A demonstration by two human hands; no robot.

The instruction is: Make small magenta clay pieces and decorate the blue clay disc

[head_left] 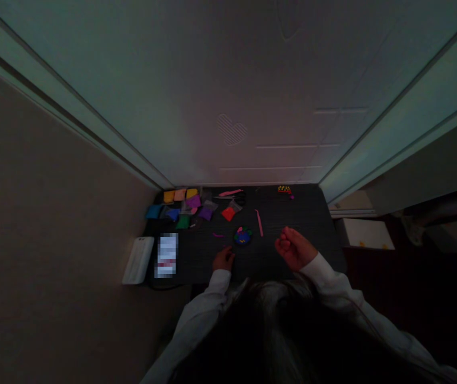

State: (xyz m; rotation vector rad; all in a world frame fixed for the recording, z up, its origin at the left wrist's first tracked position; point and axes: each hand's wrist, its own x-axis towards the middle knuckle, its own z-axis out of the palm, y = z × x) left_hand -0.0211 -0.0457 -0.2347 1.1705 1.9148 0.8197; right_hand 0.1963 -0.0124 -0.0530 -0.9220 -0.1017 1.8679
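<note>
My left hand (223, 259) rests at the near edge of a dark textured mat (292, 213), its fingers curled down and nothing visible in them. My right hand (294, 248) hangs over the mat with its fingers closed and nothing showing between them. Between my hands lies a round blue and green clay piece (243, 236) with pink and yellow bits. A pink sculpting tool (259, 223) lies just beyond it, and a small pink clay scrap (218, 234) lies near my left hand. Several small bags of coloured clay (180, 208) lie at the far left.
A red clay bag (228, 213), scissors (232, 197) and a pink clay strip (230, 192) lie further back. A small bead tray (284, 189) sits at the far edge. A blurred phone (167, 255) and white case (138, 260) lie left. A white door (228, 90) rises behind.
</note>
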